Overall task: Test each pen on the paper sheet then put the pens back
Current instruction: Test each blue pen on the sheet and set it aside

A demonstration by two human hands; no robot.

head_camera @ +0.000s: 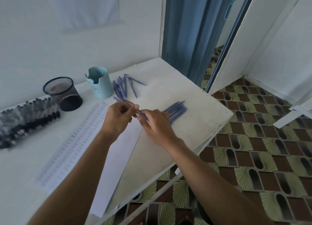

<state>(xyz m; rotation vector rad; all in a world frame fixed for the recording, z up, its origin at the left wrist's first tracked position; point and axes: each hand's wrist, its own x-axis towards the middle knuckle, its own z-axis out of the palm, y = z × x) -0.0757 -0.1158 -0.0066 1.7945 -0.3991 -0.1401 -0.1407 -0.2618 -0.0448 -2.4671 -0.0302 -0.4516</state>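
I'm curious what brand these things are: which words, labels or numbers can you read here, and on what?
No text here can be read.
paper sheet: rows of small print, too blurred to read.
black mesh cup: a small red label, too small to read.
light blue holder: a faint mark on its front, no letters legible.
blue pens: no print can be made out.

You see a black cup of thin metal mesh, a smooth, dull blue plastic cup, blue plastic pens, a flat white paper sheet and a dull, scuffed white table.
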